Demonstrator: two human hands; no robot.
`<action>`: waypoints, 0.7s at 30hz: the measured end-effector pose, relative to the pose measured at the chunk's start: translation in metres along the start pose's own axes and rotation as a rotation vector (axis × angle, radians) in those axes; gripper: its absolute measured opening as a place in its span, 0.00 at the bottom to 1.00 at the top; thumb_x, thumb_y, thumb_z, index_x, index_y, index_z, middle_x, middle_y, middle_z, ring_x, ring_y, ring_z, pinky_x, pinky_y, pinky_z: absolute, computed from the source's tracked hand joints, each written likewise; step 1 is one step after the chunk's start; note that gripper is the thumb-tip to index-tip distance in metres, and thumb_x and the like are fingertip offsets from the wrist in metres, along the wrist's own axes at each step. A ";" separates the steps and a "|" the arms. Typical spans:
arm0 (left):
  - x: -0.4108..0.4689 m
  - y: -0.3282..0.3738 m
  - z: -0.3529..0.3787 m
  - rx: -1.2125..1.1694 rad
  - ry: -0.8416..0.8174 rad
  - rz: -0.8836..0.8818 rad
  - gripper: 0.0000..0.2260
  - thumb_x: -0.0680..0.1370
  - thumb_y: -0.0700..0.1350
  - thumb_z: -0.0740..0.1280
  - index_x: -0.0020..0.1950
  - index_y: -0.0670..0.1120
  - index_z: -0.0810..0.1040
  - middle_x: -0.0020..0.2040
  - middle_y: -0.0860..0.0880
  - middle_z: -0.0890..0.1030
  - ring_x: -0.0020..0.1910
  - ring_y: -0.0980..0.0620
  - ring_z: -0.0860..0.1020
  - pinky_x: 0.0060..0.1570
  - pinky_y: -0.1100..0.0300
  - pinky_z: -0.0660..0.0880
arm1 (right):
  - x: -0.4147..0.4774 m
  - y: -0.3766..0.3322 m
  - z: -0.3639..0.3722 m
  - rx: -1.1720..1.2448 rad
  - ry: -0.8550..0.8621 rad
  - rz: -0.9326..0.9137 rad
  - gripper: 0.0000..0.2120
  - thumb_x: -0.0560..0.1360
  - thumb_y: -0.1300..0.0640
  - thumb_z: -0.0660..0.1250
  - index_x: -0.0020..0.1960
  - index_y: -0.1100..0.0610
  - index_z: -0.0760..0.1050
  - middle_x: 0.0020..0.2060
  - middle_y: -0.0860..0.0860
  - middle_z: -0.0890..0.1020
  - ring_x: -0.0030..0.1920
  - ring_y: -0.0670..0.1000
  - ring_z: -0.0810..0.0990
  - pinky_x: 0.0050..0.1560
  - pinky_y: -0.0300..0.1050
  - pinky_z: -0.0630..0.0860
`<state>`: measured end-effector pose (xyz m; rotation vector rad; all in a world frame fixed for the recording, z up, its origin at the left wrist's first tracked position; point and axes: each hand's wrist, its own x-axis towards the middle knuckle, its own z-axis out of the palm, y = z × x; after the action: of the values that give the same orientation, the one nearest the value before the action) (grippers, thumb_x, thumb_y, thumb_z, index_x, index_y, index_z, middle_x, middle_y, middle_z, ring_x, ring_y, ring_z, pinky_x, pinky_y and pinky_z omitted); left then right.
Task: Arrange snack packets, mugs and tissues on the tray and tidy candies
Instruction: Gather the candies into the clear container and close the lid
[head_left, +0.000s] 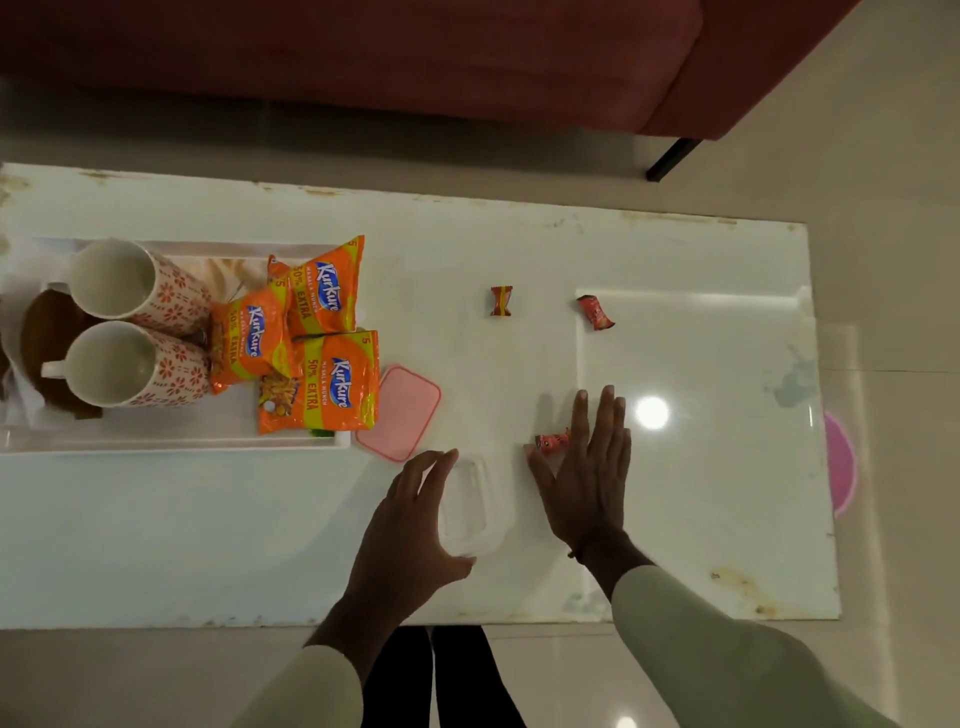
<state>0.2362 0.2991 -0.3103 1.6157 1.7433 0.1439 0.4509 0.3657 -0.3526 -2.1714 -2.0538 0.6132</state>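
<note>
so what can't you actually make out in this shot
Head view only:
Left end of the tray: cut off by the frame edge.
The brown item under the mugs: mostly covered, kind unclear.
Inside the clear container: washed out against the white table; the left hand wraps one side.
Print on the candies: too small and blurred to read.

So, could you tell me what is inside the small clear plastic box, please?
Nothing shows inside the small clear plastic box; the left hand gripping it hides its left side.
</note>
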 end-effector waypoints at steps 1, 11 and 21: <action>0.000 -0.001 0.000 -0.014 0.001 0.002 0.52 0.56 0.65 0.76 0.75 0.58 0.53 0.74 0.55 0.61 0.69 0.52 0.67 0.59 0.59 0.73 | 0.007 0.001 0.004 -0.016 0.004 -0.016 0.41 0.77 0.33 0.55 0.80 0.50 0.41 0.80 0.54 0.40 0.79 0.55 0.39 0.77 0.58 0.46; 0.002 -0.007 0.002 -0.088 -0.012 0.044 0.51 0.58 0.65 0.75 0.75 0.60 0.52 0.74 0.57 0.59 0.72 0.55 0.63 0.61 0.61 0.70 | 0.138 -0.002 -0.007 0.010 0.072 -0.014 0.53 0.68 0.23 0.57 0.79 0.48 0.37 0.80 0.54 0.41 0.79 0.57 0.39 0.75 0.63 0.43; 0.004 -0.004 0.001 -0.101 -0.034 0.056 0.50 0.61 0.65 0.75 0.75 0.60 0.50 0.76 0.56 0.58 0.72 0.54 0.63 0.61 0.60 0.70 | 0.163 -0.086 0.013 -0.042 0.017 -0.415 0.33 0.75 0.34 0.59 0.75 0.48 0.63 0.76 0.56 0.62 0.77 0.60 0.57 0.74 0.60 0.56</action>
<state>0.2337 0.3009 -0.3151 1.5854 1.6391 0.2266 0.3685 0.5302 -0.3722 -1.6776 -2.4220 0.5012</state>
